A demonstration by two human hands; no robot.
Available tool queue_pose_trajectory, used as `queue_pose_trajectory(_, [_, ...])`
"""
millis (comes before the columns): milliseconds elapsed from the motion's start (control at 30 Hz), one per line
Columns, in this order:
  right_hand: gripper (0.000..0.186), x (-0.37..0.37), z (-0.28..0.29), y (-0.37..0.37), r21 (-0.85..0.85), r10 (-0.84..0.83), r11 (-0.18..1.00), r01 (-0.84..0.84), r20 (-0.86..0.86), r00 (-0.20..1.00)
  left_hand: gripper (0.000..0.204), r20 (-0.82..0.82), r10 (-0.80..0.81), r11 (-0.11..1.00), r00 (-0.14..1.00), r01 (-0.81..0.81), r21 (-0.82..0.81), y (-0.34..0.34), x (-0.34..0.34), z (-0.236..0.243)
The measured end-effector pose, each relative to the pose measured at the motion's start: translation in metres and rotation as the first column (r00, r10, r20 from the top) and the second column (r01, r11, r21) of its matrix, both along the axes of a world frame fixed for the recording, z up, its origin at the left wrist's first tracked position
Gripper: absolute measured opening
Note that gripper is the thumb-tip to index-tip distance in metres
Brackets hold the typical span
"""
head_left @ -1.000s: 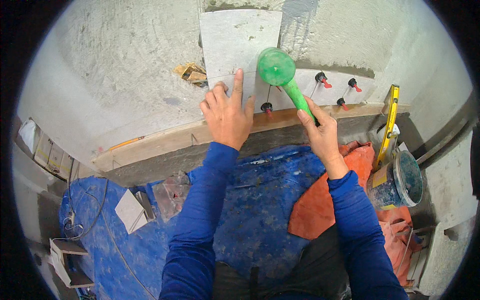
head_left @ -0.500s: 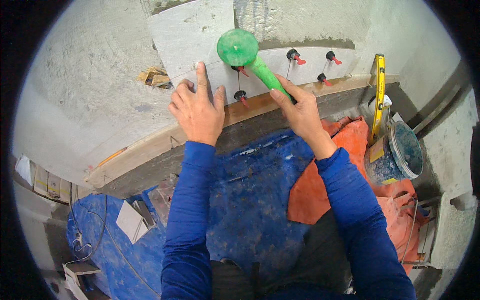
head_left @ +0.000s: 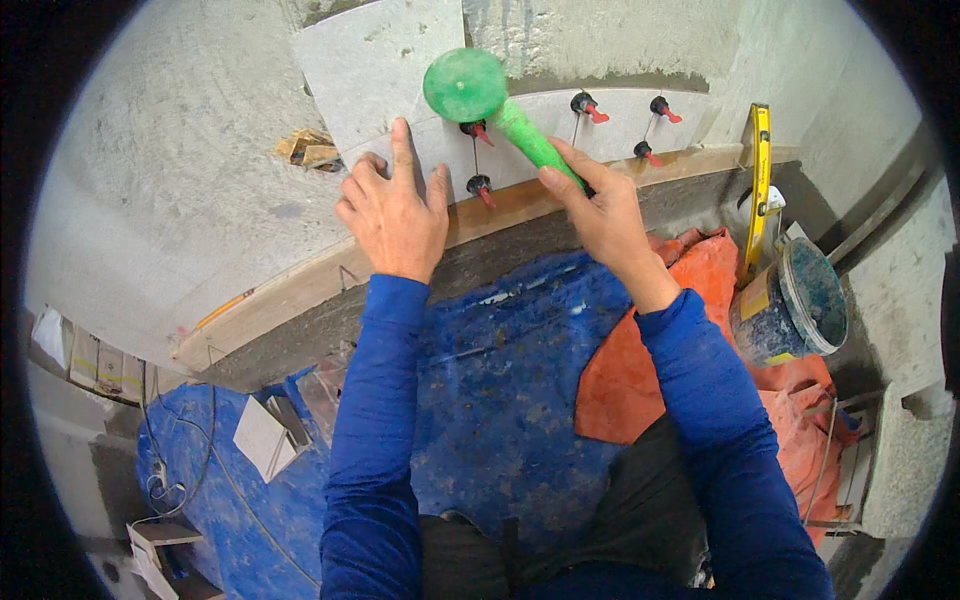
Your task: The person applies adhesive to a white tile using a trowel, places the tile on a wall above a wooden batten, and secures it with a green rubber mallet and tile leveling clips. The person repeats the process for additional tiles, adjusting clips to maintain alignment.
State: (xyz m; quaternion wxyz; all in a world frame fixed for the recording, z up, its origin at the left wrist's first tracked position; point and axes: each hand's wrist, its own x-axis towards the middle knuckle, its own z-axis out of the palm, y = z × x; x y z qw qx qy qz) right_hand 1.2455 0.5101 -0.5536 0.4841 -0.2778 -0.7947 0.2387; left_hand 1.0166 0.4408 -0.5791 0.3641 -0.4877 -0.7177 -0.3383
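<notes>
My right hand [head_left: 607, 218] is closed round the handle of a green mallet [head_left: 465, 86], whose round head is up near the joint between pale wall tiles. My left hand [head_left: 393, 222] lies with fingers spread on the lower tile [head_left: 433, 155], its index finger pointing up. Above it, a larger tile [head_left: 385, 70] is set on the wall. Black tile levelling clips with red handles [head_left: 480, 190] sit in the tile joints, one pair just right of my left hand. A wooden batten [head_left: 520, 205] runs under the tile row.
A yellow spirit level [head_left: 760, 185] leans at the right, beside a grimy bucket [head_left: 812, 300] on orange cloth [head_left: 625, 385]. Blue sheeting [head_left: 510, 400] covers the floor. Cut tile pieces [head_left: 268, 438], a cable [head_left: 208, 440] and a pencil [head_left: 225, 308] are at the left. Wood wedges [head_left: 307, 150] stick out of the wall.
The mallet head has shifted slightly up and to the left, with my right hand still on its handle. My left hand stays at nearly the same spot on the tile.
</notes>
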Motion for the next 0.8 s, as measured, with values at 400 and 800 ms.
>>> queue_pose_trajectory(400, [0.035, 0.029, 0.003, -0.028, -0.097, 0.351, 0.936, -0.339, 0.161, 0.923, 0.025, -0.114, -0.165, 0.875, 0.980, 0.199, 0.442, -0.061, -0.087, 0.067])
queue_pose_trajectory(800, [0.039, -0.003, -0.220, -0.107, -0.647, 0.666, 0.717, -0.258, 0.746, -0.020, 0.035, 0.098, -0.276, 0.886, 0.956, 0.214, 0.410, -0.238, -0.139, 0.115])
